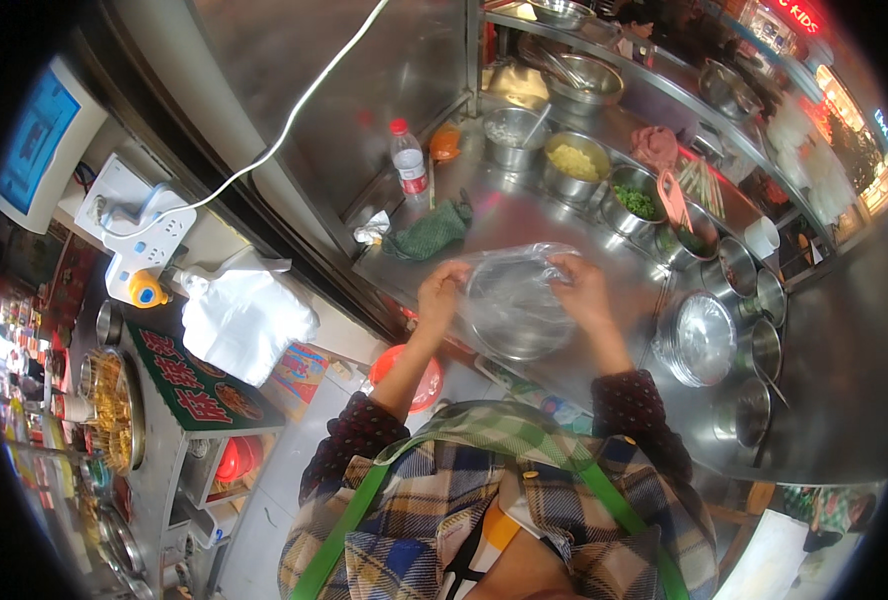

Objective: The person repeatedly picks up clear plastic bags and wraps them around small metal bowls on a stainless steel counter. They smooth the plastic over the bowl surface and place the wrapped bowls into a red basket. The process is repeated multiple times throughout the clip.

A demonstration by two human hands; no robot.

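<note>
Between my two hands a clear plastic bag [519,259] is stretched around a round metal bowl or plate [523,322]. My left hand [442,289] pinches the plastic at its left edge, and my right hand [580,289] grips it at the upper right. To the right stands a stack of plastic-covered metal plates [703,337]. Beyond my left hand lie a dark green cloth [430,231] and a crumpled white tissue [373,227]. A bottle with a red cap [410,165] stands behind the cloth.
Metal pots of chopped greens [634,201], a yellow mash [575,161] and other foods curve around the back and right of the steel counter [504,217]. White plastic bags [249,315] hang at left beside a power strip [148,240]. A white cable [294,112] crosses the upper left.
</note>
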